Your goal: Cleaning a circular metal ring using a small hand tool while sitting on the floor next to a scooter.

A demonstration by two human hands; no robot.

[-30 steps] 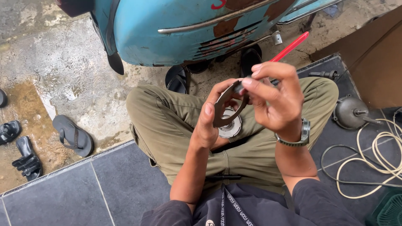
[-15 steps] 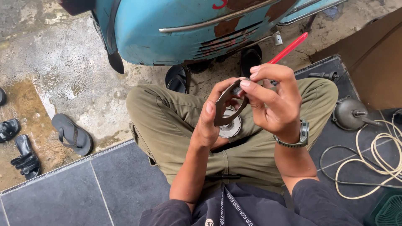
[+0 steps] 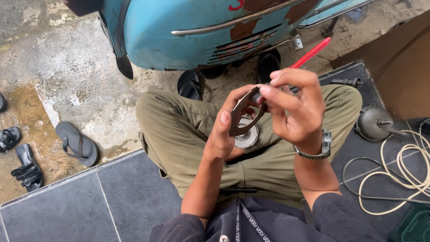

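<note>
I sit cross-legged in olive trousers. My left hand (image 3: 224, 132) grips a dark curved metal piece (image 3: 242, 114), shaped like a brake shoe, thumb along its lower arc. My right hand (image 3: 295, 107), with a wristwatch, holds a red-handled tool (image 3: 310, 53) whose tip meets the top of the curved piece. Just below the curved piece, a round grey metal part (image 3: 247, 136) rests on my lap.
A rusty light-blue scooter body (image 3: 201, 27) stands just ahead. Sandals (image 3: 78, 143) lie on the wet concrete at left. A dome-shaped metal part (image 3: 374, 123) and coiled cream cable (image 3: 403, 175) lie on the dark mat at right. Grey tiles (image 3: 89, 206) cover the lower left.
Both hands stay in nearly the same place. The view has shifted slightly; the curved piece and tool look unchanged.
</note>
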